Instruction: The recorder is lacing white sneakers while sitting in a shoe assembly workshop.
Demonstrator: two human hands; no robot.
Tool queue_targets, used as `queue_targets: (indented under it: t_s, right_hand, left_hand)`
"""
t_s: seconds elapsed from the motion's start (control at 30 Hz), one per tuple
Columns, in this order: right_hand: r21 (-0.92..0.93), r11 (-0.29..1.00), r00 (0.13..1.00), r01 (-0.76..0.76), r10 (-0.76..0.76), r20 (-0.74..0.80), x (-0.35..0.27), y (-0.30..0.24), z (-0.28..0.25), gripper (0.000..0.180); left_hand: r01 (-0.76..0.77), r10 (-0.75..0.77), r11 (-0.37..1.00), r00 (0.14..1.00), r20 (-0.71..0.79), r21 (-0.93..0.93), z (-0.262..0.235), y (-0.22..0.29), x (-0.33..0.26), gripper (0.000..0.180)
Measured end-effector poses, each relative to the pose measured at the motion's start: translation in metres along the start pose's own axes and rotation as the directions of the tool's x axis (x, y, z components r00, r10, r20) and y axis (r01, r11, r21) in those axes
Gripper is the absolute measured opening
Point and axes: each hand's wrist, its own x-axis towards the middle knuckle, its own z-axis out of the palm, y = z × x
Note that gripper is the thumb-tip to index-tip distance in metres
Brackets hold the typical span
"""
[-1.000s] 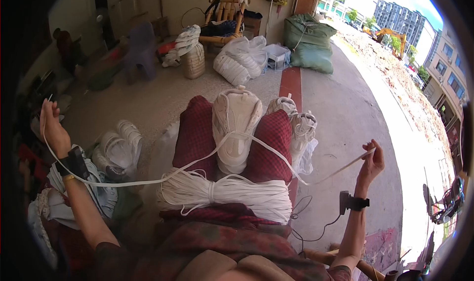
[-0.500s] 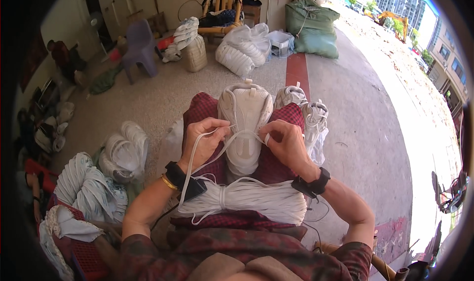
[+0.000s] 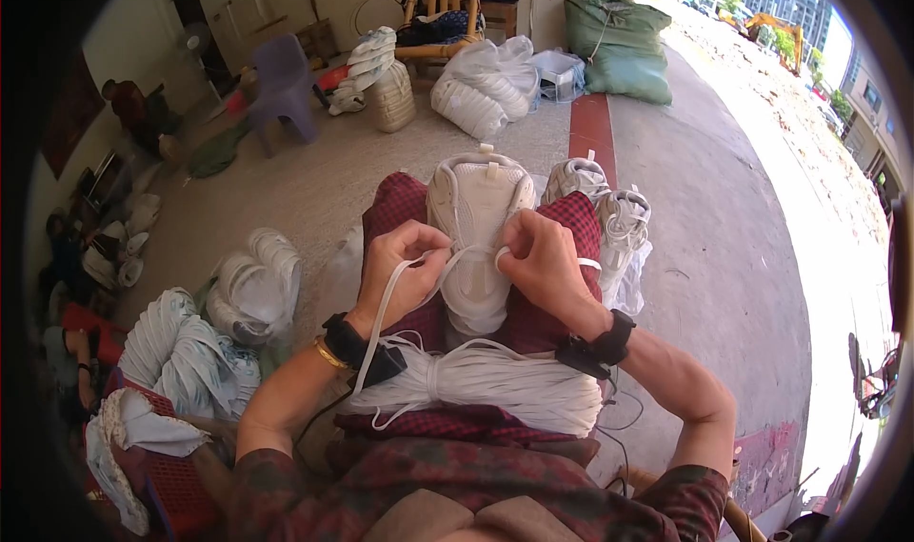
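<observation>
A white lace-up shoe (image 3: 487, 199) rests between my knees, its toe pointing toward me. On the shoe's left side, my left hand (image 3: 398, 273) pinches a flat white shoelace (image 3: 380, 321) that trails down toward my lap. My right hand (image 3: 547, 264) is closed at the right row of eyelets, with thumb and forefinger pinching the lace there; a loop of it shows beyond the knuckles. The lace crosses the tongue between both hands. A tied bundle of white laces (image 3: 514, 382) lies across my lap below the wrists.
Two more white shoes (image 3: 625, 220) stand beyond my right knee. Bundles of white and pale blue material (image 3: 186, 351) sit at left by a red basket (image 3: 181, 480). Farther off are a purple chair (image 3: 283, 90), a plastic-wrapped pile (image 3: 486, 85) and green sacks (image 3: 619, 47).
My right hand has moved inward and up against the shoe's right eyelets, and the lace between the hands is drawn in. The whole view has shifted slightly.
</observation>
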Motion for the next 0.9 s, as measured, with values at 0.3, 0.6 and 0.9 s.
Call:
queue_targets:
  t_s: [0.3, 0.6, 0.9]
  right_hand:
    - [0.018, 0.997, 0.994, -0.078, 0.077, 0.073, 0.001, 0.000, -0.006, 0.014]
    - [0.057, 0.996, 0.994, -0.074, 0.070, 0.079, -0.002, 0.003, -0.004, 0.015]
    - [0.107, 0.994, 0.996, -0.004, -0.006, 0.092, 0.005, 0.011, -0.007, 0.021]
  left_hand:
    - [0.107, -0.106, 0.994, 0.980, 0.168, 0.002, -0.011, 0.007, 0.009, 0.006]
    - [0.093, -0.136, 0.969, 0.974, 0.180, 0.229, -0.007, 0.026, 0.024, 0.011]
    - [-0.385, 0.299, 0.809, 0.920, 0.252, 0.445, 0.004, 0.024, 0.017, 0.024]
